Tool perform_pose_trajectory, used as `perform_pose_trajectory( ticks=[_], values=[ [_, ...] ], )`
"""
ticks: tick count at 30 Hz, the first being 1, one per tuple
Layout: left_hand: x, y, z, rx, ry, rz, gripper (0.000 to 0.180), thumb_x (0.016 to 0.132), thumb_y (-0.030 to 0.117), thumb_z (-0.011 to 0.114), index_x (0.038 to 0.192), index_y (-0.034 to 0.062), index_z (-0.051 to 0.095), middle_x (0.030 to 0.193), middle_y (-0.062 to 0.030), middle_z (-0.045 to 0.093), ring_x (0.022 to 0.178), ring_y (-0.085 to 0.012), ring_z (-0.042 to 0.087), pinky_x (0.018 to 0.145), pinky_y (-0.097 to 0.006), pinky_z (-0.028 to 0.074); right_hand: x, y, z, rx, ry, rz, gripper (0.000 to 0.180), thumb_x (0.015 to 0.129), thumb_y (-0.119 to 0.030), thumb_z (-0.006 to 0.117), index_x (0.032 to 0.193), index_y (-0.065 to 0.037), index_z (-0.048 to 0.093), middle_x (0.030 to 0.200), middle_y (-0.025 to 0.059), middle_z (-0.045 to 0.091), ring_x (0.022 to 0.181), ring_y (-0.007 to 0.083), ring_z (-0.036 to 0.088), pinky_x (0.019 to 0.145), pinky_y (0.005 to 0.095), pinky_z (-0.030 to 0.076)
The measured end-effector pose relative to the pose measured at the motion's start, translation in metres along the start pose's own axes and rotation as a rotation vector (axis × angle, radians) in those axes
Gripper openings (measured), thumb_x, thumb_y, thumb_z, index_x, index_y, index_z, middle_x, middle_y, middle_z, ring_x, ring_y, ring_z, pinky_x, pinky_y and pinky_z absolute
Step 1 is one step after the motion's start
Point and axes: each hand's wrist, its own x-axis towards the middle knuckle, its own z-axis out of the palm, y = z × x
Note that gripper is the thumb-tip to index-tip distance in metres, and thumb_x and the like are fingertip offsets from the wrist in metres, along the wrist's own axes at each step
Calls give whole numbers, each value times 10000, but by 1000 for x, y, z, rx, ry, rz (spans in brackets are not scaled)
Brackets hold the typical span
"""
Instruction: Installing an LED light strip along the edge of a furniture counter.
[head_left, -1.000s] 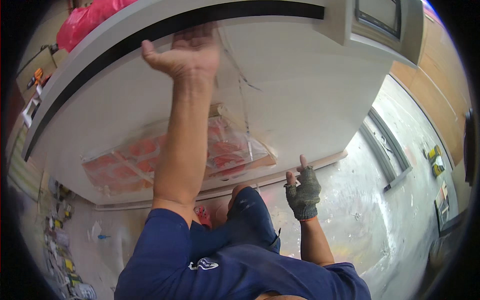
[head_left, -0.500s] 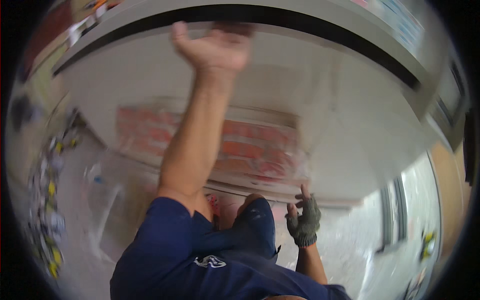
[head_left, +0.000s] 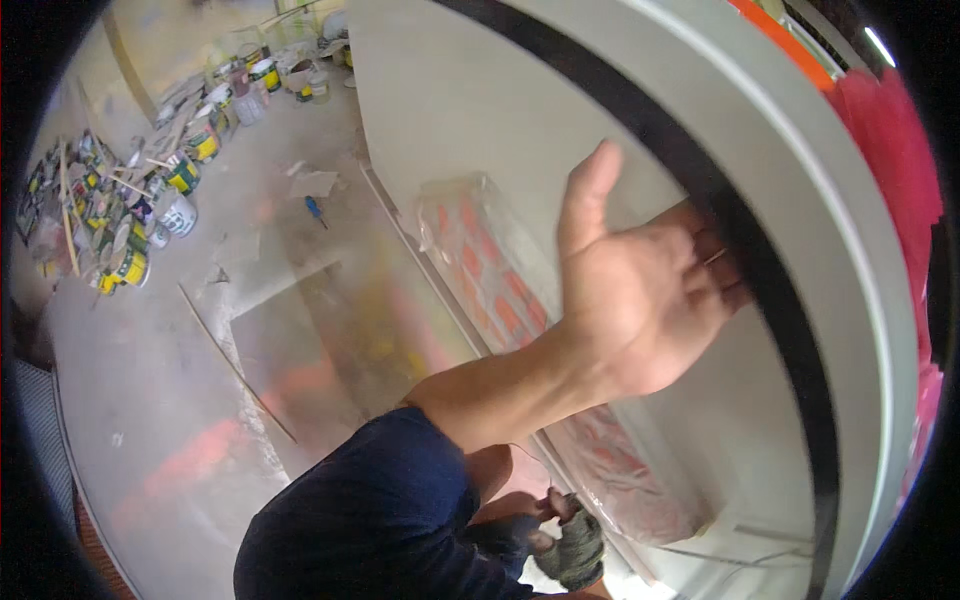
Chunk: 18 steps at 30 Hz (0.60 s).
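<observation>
Left hand (head_left: 640, 290) was raised on an outstretched bare arm, palm open, thumb up. Gloved right hand (head_left: 572, 548) hung low, fingers loosely curled.

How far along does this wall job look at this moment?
Done, apparently: the white wall panel looks evenly coated. In hand: the left hand is raised, fingers on the black strip; the gloved right hand hangs low, grip unclear. Left: a plastic-wrapped orange sheet leans on that panel; paint cans and scraps litter the floor.
</observation>
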Motion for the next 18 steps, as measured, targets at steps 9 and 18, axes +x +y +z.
perform_pose_trajectory(
  ticks=[9,18],
  values=[
    [26,88,29,17,409,146,913,743,678,581,1313,-26,465,1353,-179,480,1284,-320,413,1114,-486,294,-23,-85,-25,12,-210,607,604,832,-236,678,1356,-29,462,939,74,657,673,197,656,619,334,532],
    [72,183,62,105,683,72,904,738,762,483,1109,-56,583,1034,-107,590,928,-198,510,854,-309,403,-1,-158,-34,0,-224,1073,596,838,-166,669,1381,-62,447,922,85,677,639,205,665,628,379,529]
  ],
)
